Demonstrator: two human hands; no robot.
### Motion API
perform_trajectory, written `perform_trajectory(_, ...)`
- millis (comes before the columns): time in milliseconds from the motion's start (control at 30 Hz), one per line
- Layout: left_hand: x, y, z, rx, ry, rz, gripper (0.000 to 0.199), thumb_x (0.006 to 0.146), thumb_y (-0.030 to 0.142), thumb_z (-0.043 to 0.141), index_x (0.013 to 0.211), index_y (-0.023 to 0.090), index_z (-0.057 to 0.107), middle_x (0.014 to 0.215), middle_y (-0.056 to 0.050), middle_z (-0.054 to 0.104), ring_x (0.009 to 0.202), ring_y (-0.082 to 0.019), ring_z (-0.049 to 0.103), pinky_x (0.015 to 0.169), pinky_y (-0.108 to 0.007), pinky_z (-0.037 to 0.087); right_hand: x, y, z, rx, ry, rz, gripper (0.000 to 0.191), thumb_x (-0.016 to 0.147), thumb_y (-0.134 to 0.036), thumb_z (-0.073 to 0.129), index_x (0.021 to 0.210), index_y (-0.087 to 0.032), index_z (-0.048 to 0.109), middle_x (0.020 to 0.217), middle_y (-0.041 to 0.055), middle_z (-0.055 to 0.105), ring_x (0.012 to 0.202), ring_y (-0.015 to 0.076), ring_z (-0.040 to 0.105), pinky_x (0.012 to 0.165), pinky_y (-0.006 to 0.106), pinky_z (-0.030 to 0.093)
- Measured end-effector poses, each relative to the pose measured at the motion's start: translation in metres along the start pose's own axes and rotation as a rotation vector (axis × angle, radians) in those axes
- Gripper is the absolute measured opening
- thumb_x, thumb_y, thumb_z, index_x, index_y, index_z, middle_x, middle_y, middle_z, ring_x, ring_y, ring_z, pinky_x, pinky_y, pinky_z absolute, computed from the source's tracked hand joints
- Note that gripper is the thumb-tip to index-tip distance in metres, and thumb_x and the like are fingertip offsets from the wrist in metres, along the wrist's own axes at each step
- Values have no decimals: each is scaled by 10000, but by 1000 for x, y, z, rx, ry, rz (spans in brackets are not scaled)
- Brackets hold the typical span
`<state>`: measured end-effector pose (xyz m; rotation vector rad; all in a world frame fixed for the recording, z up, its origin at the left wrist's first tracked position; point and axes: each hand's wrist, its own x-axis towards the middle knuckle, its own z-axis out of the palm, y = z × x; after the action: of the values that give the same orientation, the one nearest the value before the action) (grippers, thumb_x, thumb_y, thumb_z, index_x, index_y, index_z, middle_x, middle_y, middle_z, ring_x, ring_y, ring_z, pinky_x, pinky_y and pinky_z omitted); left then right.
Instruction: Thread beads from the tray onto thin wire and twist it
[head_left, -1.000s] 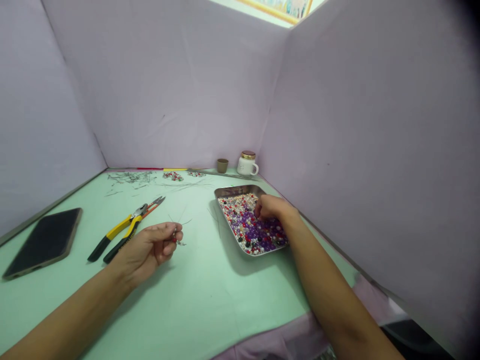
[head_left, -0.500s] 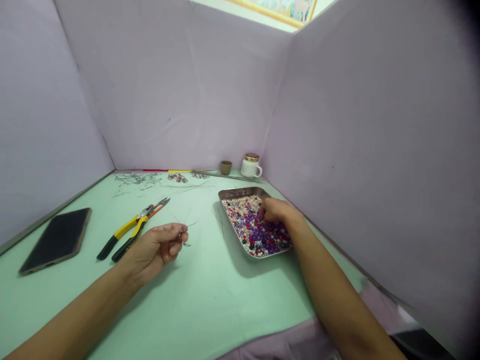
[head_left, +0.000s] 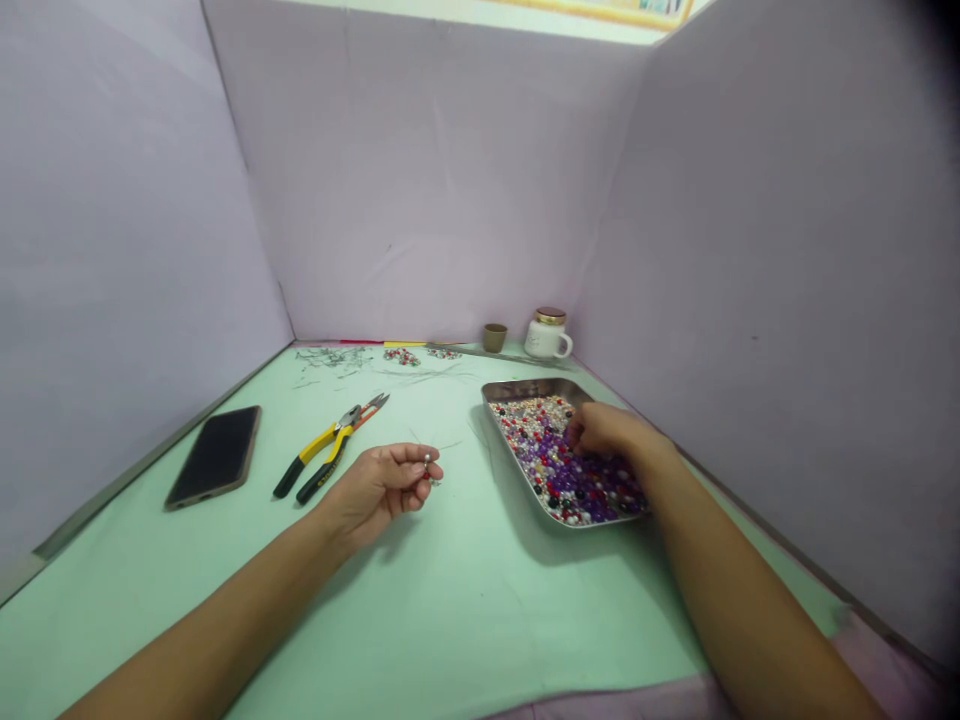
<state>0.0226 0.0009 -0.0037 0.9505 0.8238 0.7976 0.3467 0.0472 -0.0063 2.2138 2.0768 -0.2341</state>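
My left hand is closed in a pinch above the table, gripping a small beaded wire piece with red and white beads; thin wire ends stick out past the fingertips. My right hand reaches into a metal tray, its fingers bunched down among the beads. Purple, red, white, black and gold beads fill the tray. Whatever the right fingertips hold, if anything, is hidden by the hand.
Yellow-and-black pliers and orange-handled cutters lie left of centre, beside a phone. Cut wires and beaded pieces lie at the back. A small brown cup and a lidded white mug stand near the rear wall.
The camera view has turned left, so everything appears further right. My right hand stays in the tray among the beads, and my left hand keeps its pinch on the beaded wire piece.
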Motion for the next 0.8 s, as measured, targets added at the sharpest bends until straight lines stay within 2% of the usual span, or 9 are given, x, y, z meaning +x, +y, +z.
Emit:
perform_trajectory(167,2,1,0,22,5,0,107,703,95,550,809,93,563,715,-57,581,485,-48,481,417,-146,382,-6,-4,-4,-14,34,55,171,509,-159,618,658,-211,681,679,33,662,621,177,591,501,218,376)
perform_trajectory(333,3,0,-1,53,3,-21,106,688,121,581,793,102,570,710,-52,584,482,-50,479,416,-147,391,-5,-4,-8,-8,168,90,181,604,-176,554,742,-179,670,788,85,660,737,208,589,576,247,392)
perform_trajectory(500,3,-1,-2,58,24,-30,110,678,117,592,786,102,579,697,-48,583,481,-46,473,424,-145,402,-8,-16,-11,108,180,-139,171,658,-213,559,796,-221,660,804,-1,665,741,134,582,619,185,391)
perform_trajectory(667,5,-2,-1,75,26,-35,116,670,127,607,782,106,583,701,-48,586,481,-46,473,417,-143,403,-8,-21,-5,313,53,-459,200,626,-256,622,809,-187,667,766,3,667,668,126,584,578,182,402)
perform_trajectory(800,5,-3,-2,81,21,-47,118,669,127,608,784,107,589,690,-42,582,467,-39,463,403,-135,392,-5,-19,0,316,-41,-493,231,572,-270,662,792,-199,673,747,-6,669,657,129,583,553,180,400)
